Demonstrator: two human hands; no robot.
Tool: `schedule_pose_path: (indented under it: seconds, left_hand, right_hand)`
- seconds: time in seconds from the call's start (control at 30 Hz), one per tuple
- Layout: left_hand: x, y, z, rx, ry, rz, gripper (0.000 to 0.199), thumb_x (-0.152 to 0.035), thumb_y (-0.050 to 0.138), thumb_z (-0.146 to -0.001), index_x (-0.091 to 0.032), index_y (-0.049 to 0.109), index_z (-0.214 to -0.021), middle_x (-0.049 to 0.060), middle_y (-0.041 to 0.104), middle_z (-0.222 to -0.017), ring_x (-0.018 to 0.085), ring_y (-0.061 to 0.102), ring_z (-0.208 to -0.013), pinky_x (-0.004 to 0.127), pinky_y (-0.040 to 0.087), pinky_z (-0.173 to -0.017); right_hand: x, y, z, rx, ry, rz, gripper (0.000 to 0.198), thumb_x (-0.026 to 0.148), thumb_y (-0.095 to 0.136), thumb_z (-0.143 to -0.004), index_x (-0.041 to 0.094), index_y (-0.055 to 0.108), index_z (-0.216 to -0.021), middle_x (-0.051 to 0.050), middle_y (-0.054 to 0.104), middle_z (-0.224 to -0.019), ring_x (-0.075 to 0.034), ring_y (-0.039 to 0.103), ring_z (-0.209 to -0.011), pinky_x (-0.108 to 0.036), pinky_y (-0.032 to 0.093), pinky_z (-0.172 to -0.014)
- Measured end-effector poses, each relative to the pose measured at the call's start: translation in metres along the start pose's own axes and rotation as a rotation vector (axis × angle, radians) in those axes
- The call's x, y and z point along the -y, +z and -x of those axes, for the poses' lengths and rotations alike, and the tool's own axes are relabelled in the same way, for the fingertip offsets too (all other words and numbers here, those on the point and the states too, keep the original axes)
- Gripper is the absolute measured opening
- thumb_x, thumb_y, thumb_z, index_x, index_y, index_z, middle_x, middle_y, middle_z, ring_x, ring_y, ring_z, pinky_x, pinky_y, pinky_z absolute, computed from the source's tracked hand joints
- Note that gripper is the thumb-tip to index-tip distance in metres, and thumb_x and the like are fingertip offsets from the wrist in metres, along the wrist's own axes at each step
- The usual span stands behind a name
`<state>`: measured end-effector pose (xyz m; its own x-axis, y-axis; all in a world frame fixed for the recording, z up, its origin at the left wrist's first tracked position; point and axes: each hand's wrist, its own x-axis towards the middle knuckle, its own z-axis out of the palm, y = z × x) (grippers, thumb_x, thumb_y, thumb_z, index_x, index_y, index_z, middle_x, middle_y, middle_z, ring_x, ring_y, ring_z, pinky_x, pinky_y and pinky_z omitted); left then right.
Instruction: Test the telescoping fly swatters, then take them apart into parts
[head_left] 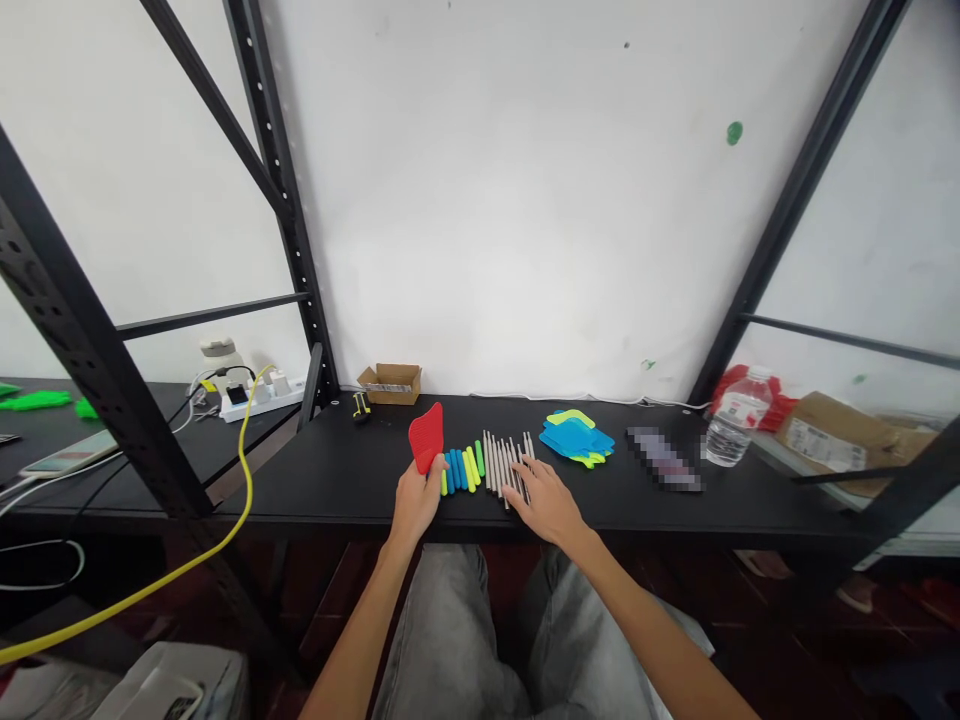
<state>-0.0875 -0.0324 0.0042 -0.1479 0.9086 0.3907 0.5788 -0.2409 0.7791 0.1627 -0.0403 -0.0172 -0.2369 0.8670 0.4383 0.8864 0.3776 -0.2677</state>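
My left hand (418,497) is closed on the lower end of a red paddle-shaped piece (427,438), flat with a finely textured face, held upright above the black table. Beside that hand lies a row of short blue, yellow-green and green grip-like tubes (464,470). To their right, several slim silver-grey rods (496,464) lie side by side. My right hand (548,500) rests over the right end of the rods with its fingers apart, touching some of them. Farther right sits a pile of flat blue and yellow-green pieces (576,438).
A small open cardboard box (400,384) and a black-and-yellow object (361,406) stand at the back left. Right of the pile are a pixelated object (664,459) and a water bottle (736,420). Dark metal posts flank the table (330,480); a yellow cable (241,490) hangs left.
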Motion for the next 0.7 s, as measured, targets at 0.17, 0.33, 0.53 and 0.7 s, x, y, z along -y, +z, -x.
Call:
schedule_pose_path:
  seconds: [0.17, 0.33, 0.53, 0.7]
  left_hand:
    - [0.005, 0.010, -0.010, -0.054, -0.002, -0.029, 0.048, -0.052, 0.036, -0.095, -0.020, 0.072, -0.090, 0.008, 0.072, -0.094, 0.025, 0.066, -0.092, 0.034, 0.045, -0.083]
    - [0.008, 0.012, -0.010, -0.069, 0.030, -0.041, 0.051, -0.052, 0.034, -0.096, -0.019, 0.071, -0.089, 0.010, 0.073, -0.093, 0.027, 0.066, -0.095, 0.036, 0.045, -0.086]
    - [0.004, 0.009, -0.002, -0.064, 0.018, -0.105, 0.052, -0.052, 0.032, -0.097, -0.018, 0.071, -0.094, 0.011, 0.072, -0.097, 0.027, 0.065, -0.096, 0.036, 0.046, -0.085]
    - [0.001, 0.006, 0.001, -0.007, 0.110, -0.072, 0.049, -0.050, 0.032, -0.098, -0.022, 0.072, -0.098, 0.008, 0.070, -0.110, 0.025, 0.063, -0.104, 0.036, 0.045, -0.092]
  right_hand:
    - [0.013, 0.001, -0.014, -0.039, -0.014, 0.023, 0.051, 0.053, 0.037, -0.096, 0.020, 0.062, -0.126, -0.014, 0.055, -0.136, -0.031, 0.048, -0.124, -0.044, 0.042, -0.102]
    - [0.016, -0.008, -0.014, 0.033, -0.091, -0.010, 0.061, 0.063, 0.041, -0.092, 0.029, 0.050, -0.141, -0.009, 0.041, -0.151, -0.033, 0.031, -0.141, -0.049, 0.032, -0.111]
    - [0.013, -0.011, -0.013, 0.257, -0.160, -0.047, 0.082, 0.077, 0.049, -0.079, 0.036, 0.037, -0.149, -0.006, 0.026, -0.160, -0.036, 0.021, -0.147, -0.055, 0.022, -0.116]
    - [0.009, -0.004, -0.016, 0.159, -0.145, -0.066, 0.065, 0.069, 0.046, -0.087, 0.032, 0.051, -0.141, -0.007, 0.042, -0.152, -0.033, 0.033, -0.142, -0.052, 0.030, -0.113]
